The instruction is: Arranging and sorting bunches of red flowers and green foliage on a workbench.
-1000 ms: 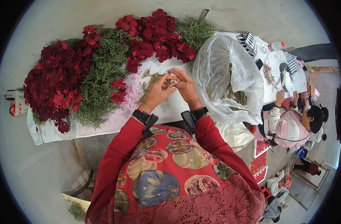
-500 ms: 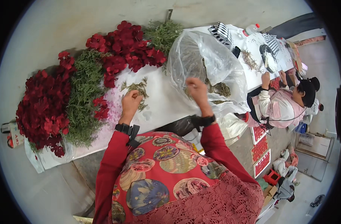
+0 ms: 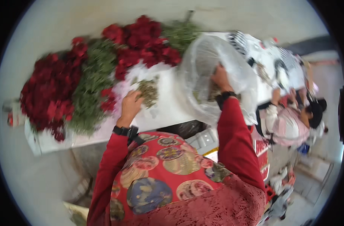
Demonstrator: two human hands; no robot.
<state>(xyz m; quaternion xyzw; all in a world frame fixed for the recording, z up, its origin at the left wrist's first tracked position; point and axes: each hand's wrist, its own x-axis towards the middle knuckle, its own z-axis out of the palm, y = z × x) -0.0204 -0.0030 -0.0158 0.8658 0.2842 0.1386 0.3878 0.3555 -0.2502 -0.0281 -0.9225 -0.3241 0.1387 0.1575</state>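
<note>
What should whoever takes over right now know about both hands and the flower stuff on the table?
Left hand: resting on the white table at the small pile of green sprigs; grip unclear.
Right hand: at the clear plastic bag, among greenery inside; grip blurred.
Red flowers and green foliage lie along the table's far side.
Done: a few sprigs laid out. Left: the bagged greenery.

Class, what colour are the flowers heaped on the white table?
Deep red flowers, with green foliage between them, clearest in the head view.
</note>
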